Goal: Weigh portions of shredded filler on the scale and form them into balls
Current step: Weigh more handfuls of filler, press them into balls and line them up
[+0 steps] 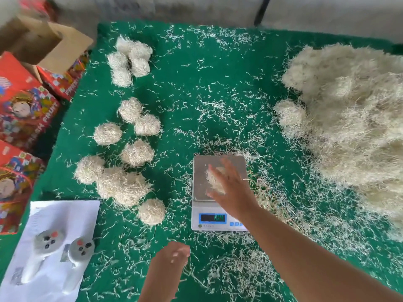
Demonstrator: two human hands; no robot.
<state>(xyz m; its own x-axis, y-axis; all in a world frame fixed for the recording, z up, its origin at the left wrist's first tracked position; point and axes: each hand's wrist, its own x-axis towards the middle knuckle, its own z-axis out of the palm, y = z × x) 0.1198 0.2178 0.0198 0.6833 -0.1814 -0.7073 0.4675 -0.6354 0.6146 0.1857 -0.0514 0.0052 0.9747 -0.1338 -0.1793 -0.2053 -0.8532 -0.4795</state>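
A white digital scale [202,171] with a steel plate sits on the green mat, its display lit. A small tuft of pale shredded filler [212,178] lies on the plate. My right hand [231,190] hovers over the plate with fingers spread, right above the tuft, blurred by motion. My left hand [172,256] is low near the front, fingers loosely curled, holding nothing visible. A big heap of loose filler [353,118] fills the right side. Several formed filler balls [135,153] lie on the left of the mat.
Loose strands are scattered all over the green mat [192,88]. Red printed fruit boxes [24,110] and an open cardboard box [50,46] stand at the left. A white sheet [65,214] with two grey controllers [81,249] lies front left.
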